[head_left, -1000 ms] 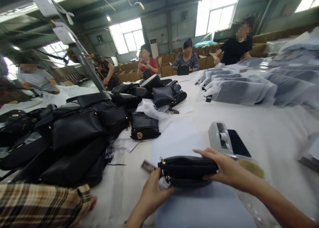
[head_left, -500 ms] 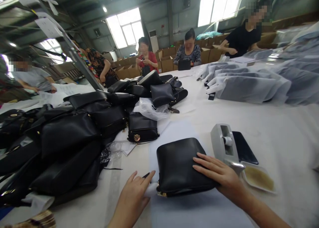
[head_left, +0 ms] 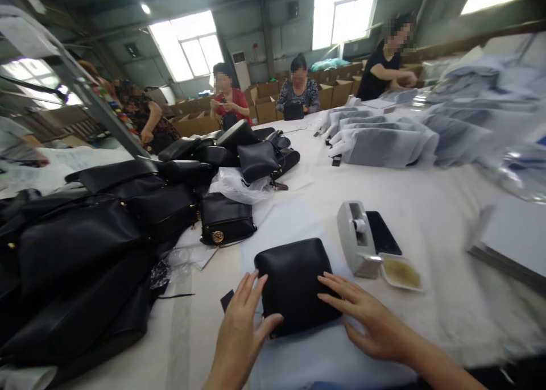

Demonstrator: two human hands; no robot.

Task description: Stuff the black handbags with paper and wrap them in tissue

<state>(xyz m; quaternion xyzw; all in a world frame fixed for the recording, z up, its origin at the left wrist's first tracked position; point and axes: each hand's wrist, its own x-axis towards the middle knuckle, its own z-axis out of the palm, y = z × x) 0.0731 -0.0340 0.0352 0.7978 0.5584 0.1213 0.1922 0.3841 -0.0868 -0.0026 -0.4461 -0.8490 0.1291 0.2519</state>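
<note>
A small black leather pouch [head_left: 294, 282] lies flat on a pale sheet of paper [head_left: 298, 219] on the white table [head_left: 439, 231]. My left hand [head_left: 243, 333] rests on the pouch's left edge with its fingers stretched out and thumb against the near side. My right hand [head_left: 367, 322] lies flat on the pouch's right side, fingers spread. Neither hand grips anything. A small dark tag [head_left: 227, 300] lies just left of my left hand.
A grey tape dispenser [head_left: 356, 239], a black phone [head_left: 383, 233] and a small dish [head_left: 401, 273] sit right of the pouch. A heap of black bags [head_left: 98, 236] fills the left. Grey wrapped bundles [head_left: 384, 142] lie at the back right. Several people work at the far end.
The pouch, held on edge a second ago, was laid flat. My left hand has moved onto its left edge. The view has shifted so things sit further left.
</note>
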